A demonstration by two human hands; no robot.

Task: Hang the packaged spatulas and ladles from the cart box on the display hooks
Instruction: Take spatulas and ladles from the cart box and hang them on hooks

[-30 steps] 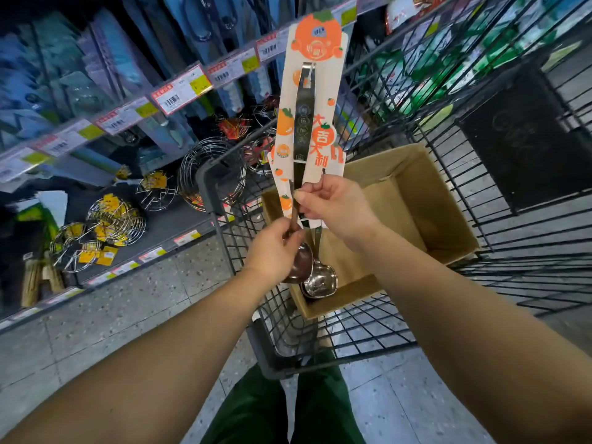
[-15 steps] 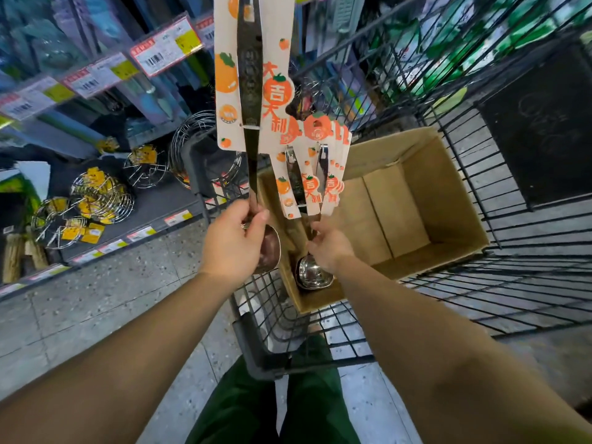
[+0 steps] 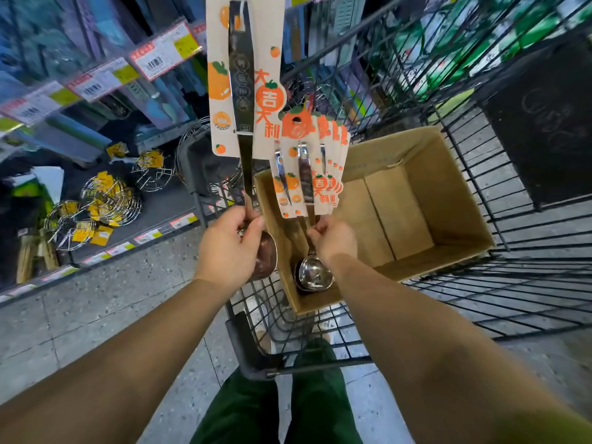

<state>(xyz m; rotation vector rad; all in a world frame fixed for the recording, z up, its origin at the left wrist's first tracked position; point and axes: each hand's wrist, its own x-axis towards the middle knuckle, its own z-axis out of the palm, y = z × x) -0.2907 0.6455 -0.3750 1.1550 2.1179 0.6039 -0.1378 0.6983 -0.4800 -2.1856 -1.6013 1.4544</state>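
My left hand [image 3: 232,248] grips the steel handle of one packaged ladle [image 3: 245,84], held upright, its orange-and-cream card reaching past the top edge. My right hand [image 3: 333,240] pinches the handles of a bunch of several smaller packaged ladles [image 3: 309,174], their bowls [image 3: 314,277] hanging inside the near left corner of the brown cardboard box [image 3: 448,193]. The box sits in the black wire cart [image 3: 499,302]. No display hook is plainly visible.
Shelves on the left carry price tags [image 3: 160,56], hanging packaged goods and wire racks [image 3: 109,203] with yellow labels. A speckled floor lies below. My green trousers [image 3: 275,408] show behind the cart handle [image 3: 246,344]. A dark panel [image 3: 544,123] stands right of the cart.
My left hand has lifted a single ladle away from the bunch, up and toward the camera. My right hand has lowered the remaining ladles toward the box.
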